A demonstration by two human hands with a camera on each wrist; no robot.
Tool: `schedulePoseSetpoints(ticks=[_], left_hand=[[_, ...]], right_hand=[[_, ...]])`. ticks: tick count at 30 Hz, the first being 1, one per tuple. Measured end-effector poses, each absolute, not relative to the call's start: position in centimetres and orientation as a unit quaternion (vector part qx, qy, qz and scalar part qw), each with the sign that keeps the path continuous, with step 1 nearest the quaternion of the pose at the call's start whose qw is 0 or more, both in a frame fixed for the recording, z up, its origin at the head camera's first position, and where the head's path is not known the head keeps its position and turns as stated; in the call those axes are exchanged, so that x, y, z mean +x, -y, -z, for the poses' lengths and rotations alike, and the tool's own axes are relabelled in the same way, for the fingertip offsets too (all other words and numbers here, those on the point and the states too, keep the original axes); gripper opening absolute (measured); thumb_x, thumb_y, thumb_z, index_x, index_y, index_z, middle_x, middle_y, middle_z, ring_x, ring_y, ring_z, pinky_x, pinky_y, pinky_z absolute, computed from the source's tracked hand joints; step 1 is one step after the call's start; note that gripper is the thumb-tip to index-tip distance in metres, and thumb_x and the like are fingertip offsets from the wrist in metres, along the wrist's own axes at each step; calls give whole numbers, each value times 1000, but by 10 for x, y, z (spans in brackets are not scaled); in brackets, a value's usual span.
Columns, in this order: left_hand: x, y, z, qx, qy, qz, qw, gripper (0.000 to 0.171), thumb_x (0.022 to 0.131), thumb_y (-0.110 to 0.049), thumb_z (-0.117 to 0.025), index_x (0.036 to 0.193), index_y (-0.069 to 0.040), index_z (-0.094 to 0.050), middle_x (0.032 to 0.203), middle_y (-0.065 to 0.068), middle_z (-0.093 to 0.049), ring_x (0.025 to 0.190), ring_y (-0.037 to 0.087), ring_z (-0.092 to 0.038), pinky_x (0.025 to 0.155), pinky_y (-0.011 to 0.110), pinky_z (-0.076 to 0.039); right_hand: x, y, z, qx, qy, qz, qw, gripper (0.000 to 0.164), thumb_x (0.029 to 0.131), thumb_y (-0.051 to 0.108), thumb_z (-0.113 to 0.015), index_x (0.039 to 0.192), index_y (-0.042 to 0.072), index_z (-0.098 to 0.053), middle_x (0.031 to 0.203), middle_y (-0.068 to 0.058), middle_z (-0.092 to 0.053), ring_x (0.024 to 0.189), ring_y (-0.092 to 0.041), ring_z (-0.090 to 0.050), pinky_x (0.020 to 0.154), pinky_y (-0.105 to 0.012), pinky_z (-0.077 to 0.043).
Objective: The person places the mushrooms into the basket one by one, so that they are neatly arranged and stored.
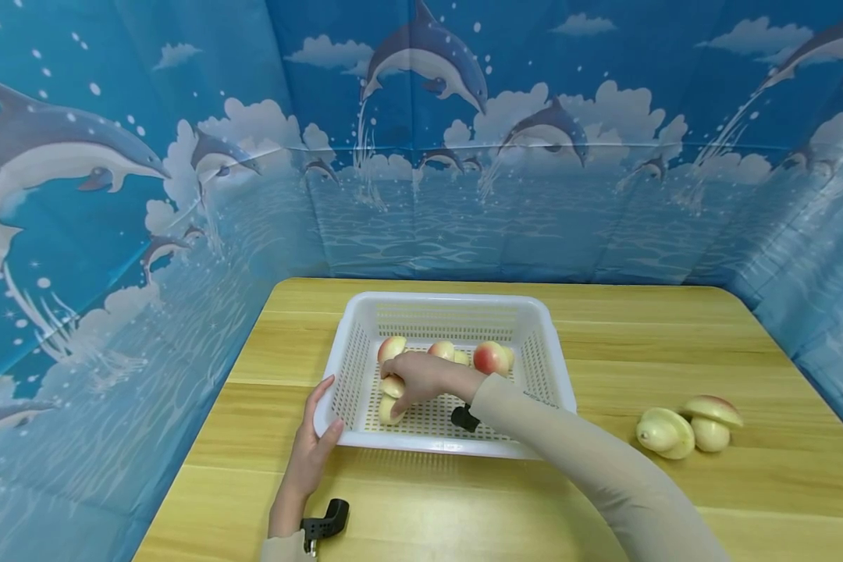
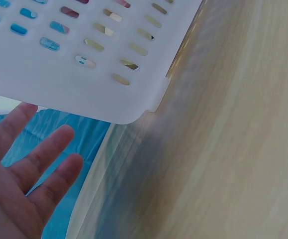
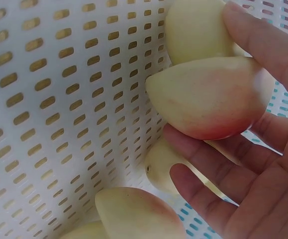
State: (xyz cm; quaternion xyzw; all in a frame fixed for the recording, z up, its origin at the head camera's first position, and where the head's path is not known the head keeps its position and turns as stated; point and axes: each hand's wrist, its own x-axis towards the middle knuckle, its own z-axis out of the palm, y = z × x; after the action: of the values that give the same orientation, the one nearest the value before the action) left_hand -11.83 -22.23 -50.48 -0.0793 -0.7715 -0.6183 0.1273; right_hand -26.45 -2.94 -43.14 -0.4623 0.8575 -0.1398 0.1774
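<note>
White perforated basket [image 1: 432,446] upright, pale-yellow fruits [image 1: 489,358] with red blush spaced along its far side, one pointed fruit [image 3: 208,97] gripped at its left, more pale fruits [image 1: 665,433] overlapping outside, to the right.

At the basket's twelve o'clock the backdrop [image 1: 421,226] is glowing blue, with grey-and-white dolphins [image 1: 435,51] leaping across it among white clouds. The counter [image 1: 646,336] is showing streaky yellow wood grain. The basket [image 1: 421,443] is gleaming white, its walls carrying rows of slots. Inside, toward two o'clock, one fruit piece [image 1: 490,358] is flushing red; the held fruit piece [image 3: 208,94] is fading from pale yellow to red. Outside, between three and four, another fruit piece [image 1: 713,410] is wearing a reddish edge over pale yellow. Toward seven, a wrist mount [image 1: 332,518] is showing black.
</note>
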Motion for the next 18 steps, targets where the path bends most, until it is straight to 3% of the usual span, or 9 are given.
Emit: schedulePoseSetpoints(ticks=[18], left_hand=[[-118, 223, 506, -80, 772, 618, 127, 61, 93, -8, -45, 149, -23, -25, 149, 15, -32, 126, 36, -42, 93, 38, -40]], right_hand=[[-261, 29, 430, -463, -858, 146, 168, 50, 71, 35, -84, 109, 13, -61, 85, 10, -55, 79, -12, -49, 71, -26, -40]])
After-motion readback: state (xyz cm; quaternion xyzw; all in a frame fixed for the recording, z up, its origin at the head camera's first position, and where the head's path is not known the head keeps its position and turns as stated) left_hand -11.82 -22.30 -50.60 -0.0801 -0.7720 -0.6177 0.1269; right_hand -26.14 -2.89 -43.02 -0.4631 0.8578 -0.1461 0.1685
